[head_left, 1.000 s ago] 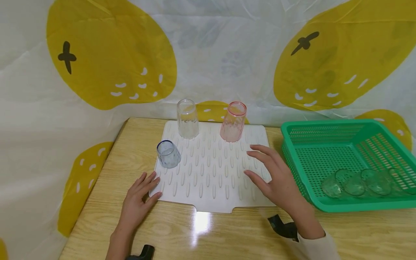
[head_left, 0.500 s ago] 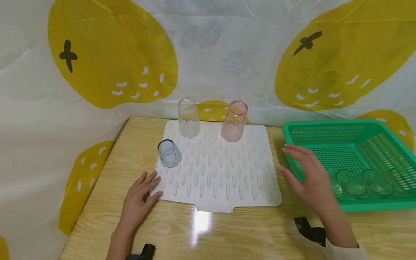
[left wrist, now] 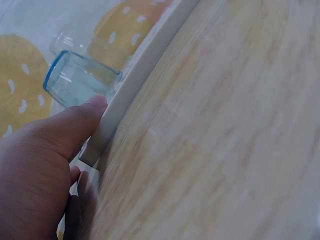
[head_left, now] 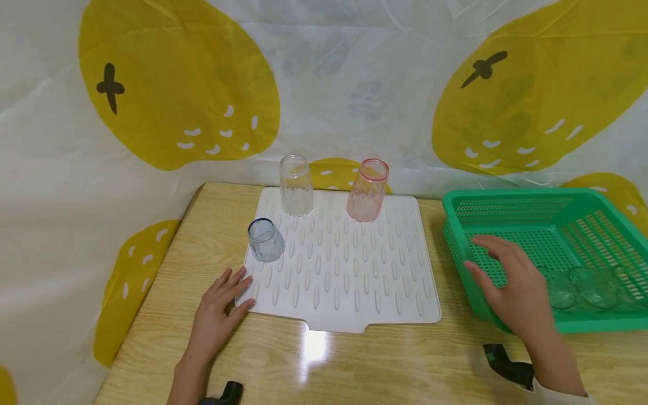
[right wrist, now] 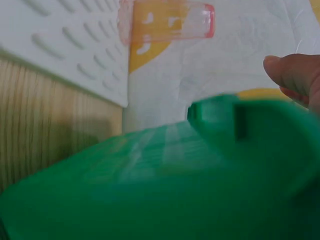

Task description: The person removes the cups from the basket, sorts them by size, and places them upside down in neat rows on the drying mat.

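My left hand (head_left: 215, 315) rests at the near left corner of a white ridged drying board (head_left: 334, 320), fingers relaxed along its side. In the left wrist view the thumb (left wrist: 92, 110) lies against the board's edge, a short blue-tinted glass (left wrist: 82, 80) just beyond. On the board stand that blue glass, a tall clear glass (head_left: 297, 194) and a tall pink glass (head_left: 367, 197). My right hand (head_left: 516, 287) hovers over the near left rim of a green plastic basket (head_left: 458, 236), fingers loosely bent and holding nothing. Several clear glasses (head_left: 594, 289) lie in the basket, partly hidden by that hand.
The wooden table (head_left: 283, 360) ends at the back against a hanging cloth (head_left: 344, 79) printed with yellow fruit. In the right wrist view the basket's wall (right wrist: 125, 200) fills the lower part, close to the camera.
My right hand has moved from above the board's right side rightward to over the basket. The left hand and the glasses on the board have stayed in place.
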